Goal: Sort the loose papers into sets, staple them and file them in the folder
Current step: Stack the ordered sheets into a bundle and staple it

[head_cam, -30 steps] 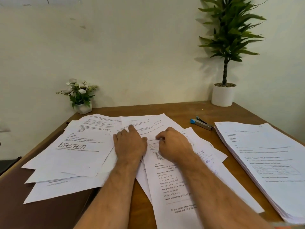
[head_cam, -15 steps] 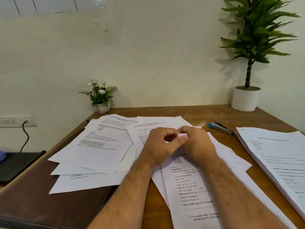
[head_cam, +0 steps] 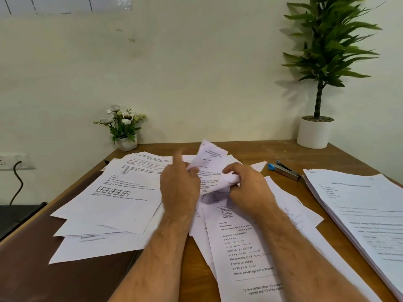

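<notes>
Loose printed sheets (head_cam: pixel 117 199) lie spread over the wooden desk (head_cam: pixel 250 151). Both hands meet at the middle of the desk over the pile. My left hand (head_cam: pixel 180 188) and my right hand (head_cam: pixel 246 188) together hold a bent, lifted sheet (head_cam: pixel 210 162) whose top end curls up toward the wall. The right hand's fingers curl round its lower edge. A long page of maths text (head_cam: pixel 242 247) lies under my right forearm. A blue and grey stapler (head_cam: pixel 283 170) sits to the right of my hands. A brown folder (head_cam: pixel 32 275) lies at the near left, partly under papers.
A thick neat stack of papers (head_cam: pixel 362 216) fills the right side of the desk. A small white flower pot (head_cam: pixel 126 142) stands at the back left, a tall plant in a white pot (head_cam: pixel 313 132) at the back right. A wall socket with a cable (head_cam: pixel 15 162) is at far left.
Both hands went from lying flat on the papers to gathering one sheet and lifting it off the pile. The head has also tilted up and turned left.
</notes>
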{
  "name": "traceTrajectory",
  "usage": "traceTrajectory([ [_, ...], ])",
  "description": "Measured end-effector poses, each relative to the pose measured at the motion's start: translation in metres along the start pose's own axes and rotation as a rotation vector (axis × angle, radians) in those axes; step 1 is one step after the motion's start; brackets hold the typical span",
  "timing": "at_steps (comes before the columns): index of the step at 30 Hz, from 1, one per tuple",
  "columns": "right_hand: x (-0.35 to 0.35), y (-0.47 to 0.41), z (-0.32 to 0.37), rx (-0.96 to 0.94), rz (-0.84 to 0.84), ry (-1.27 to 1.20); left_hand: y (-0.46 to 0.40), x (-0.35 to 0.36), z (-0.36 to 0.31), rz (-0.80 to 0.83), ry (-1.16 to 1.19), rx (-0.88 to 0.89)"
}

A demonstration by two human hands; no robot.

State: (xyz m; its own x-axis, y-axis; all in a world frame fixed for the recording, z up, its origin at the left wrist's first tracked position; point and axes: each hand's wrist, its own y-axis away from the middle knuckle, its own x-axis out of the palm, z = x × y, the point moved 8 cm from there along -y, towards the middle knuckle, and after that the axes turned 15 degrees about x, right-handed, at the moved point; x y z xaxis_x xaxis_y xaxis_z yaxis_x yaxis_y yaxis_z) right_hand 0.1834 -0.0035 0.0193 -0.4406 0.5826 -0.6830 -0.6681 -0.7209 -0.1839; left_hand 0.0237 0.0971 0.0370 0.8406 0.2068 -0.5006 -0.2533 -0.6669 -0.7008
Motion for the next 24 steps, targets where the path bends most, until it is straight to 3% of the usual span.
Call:
traceTrajectory([
  [2,-0.008,0.001,0.003,-0.029,-0.065,-0.067,0.003,0.002,-0.023,0.061,0.15,0.183],
  [5,-0.022,0.008,0.008,-0.107,-0.17,-0.134,0.017,0.019,-0.051,0.3,0.516,0.343],
  [6,-0.025,0.009,0.008,-0.133,-0.195,-0.132,0.02,0.021,-0.054,0.326,0.635,0.327],
  [8,-0.022,0.004,0.004,-0.093,-0.177,-0.055,0.014,0.019,-0.046,0.21,0.786,0.182],
  [9,-0.016,0.001,0.0,-0.052,-0.139,0.013,0.01,0.016,-0.033,0.115,0.74,0.067],
  [11,-0.007,0.0,-0.003,-0.008,-0.077,0.102,0.004,0.006,0.0,0.024,0.309,-0.095],
  [13,-0.006,0.002,-0.004,0.004,-0.067,0.092,0.003,0.009,0.023,0.209,-0.16,-0.137],
  [16,-0.007,0.003,-0.006,0.03,-0.038,0.065,0.011,0.023,0.035,0.486,-0.434,-0.15],
  [19,-0.003,0.001,-0.009,0.063,0.011,0.074,0.007,0.022,0.026,0.441,-0.378,-0.142],
  [22,-0.001,0.003,-0.005,0.024,0.001,-0.003,0.001,0.023,0.009,0.327,-0.007,-0.067],
  [24,-0.008,0.003,-0.002,-0.021,-0.067,-0.062,0.004,0.03,-0.013,0.362,0.272,0.059],
])
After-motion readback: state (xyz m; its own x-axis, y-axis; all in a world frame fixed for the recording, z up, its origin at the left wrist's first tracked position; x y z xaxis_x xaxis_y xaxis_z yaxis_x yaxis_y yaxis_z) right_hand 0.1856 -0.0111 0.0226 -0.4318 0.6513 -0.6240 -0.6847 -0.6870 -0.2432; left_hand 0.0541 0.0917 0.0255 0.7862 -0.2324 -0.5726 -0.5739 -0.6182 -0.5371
